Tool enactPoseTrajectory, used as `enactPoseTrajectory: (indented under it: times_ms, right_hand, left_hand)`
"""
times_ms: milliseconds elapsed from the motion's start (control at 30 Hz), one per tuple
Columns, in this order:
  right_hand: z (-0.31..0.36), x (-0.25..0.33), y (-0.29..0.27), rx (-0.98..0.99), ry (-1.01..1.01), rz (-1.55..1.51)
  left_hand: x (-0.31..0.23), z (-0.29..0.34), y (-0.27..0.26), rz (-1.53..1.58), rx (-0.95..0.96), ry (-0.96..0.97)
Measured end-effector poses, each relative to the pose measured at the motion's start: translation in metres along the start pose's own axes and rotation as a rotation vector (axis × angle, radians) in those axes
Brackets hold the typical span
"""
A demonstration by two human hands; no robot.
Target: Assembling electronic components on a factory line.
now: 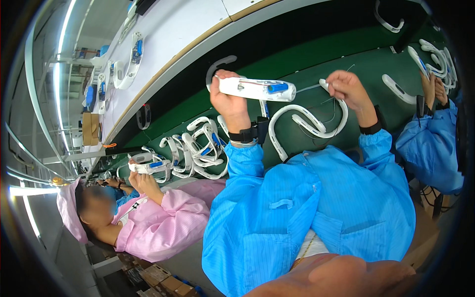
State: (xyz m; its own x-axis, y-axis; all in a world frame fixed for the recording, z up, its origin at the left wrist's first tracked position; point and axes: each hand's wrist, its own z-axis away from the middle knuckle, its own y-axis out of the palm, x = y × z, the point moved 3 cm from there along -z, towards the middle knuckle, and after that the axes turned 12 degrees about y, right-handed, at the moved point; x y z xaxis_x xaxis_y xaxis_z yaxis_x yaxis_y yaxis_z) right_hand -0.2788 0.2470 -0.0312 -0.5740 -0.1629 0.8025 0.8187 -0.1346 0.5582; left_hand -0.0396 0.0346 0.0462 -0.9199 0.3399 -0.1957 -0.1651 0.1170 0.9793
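A: Left hand point(228, 99) is up over the green table point(316, 59), fingers wrapped round a white bar point(257, 89) with a blue cell at its right end.

B: And the right hand point(349, 89)?

A: Fingers pinching the tip of a white curved band point(309, 123), just right of the bar. The band loops down and left below both hands, with thin wires trailing beside it.

B: So bar and band sit between the two hands, held above the table?

A: Yes, close together; whether they touch, I can't tell. Both wrists wear black straps, blue sleeves below.

B: What's around them?

A: A heap of bands point(198, 148) to the left on the table, a grey arc point(217, 67) just beyond the left hand. Farther left, a person in pink point(158, 222) holds another bar. At right, a co-worker's blue sleeve point(428, 143) by more bands point(435, 62). The far white belt point(163, 34) carries more parts.
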Motion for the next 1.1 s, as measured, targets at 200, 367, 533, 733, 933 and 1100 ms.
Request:
enactPoseTrajectory:
  times_ms: [200,367,533,733,933,1100]
  right_hand:
    - [0.004,0.059,0.026,0.151,-0.484,0.005]
    - [-0.046,0.027,-0.006,-0.079,-0.209,0.615]
    - [-0.029,0.000,-0.016,-0.025,0.087,0.646]
    - [0.035,0.008,0.012,0.480,-0.174,0.112]
    - [0.036,0.049,0.033,-0.001,-0.476,0.379]
    - [0.017,0.043,0.095,-0.019,-0.418,0.817]
  left_hand:
    - [-0.010,0.020,0.081,0.497,0.044,-0.152]
    - [-0.009,0.021,0.066,0.255,0.123,-0.028]
    - [-0.026,0.006,0.013,0.146,0.095,0.005]
    - [-0.037,-0.007,-0.023,0.016,0.013,0.090]
    - [-0.008,-0.010,-0.041,-0.003,-0.075,0.045]
    - [0.032,0.006,-0.022,-0.067,-0.039,-0.030]
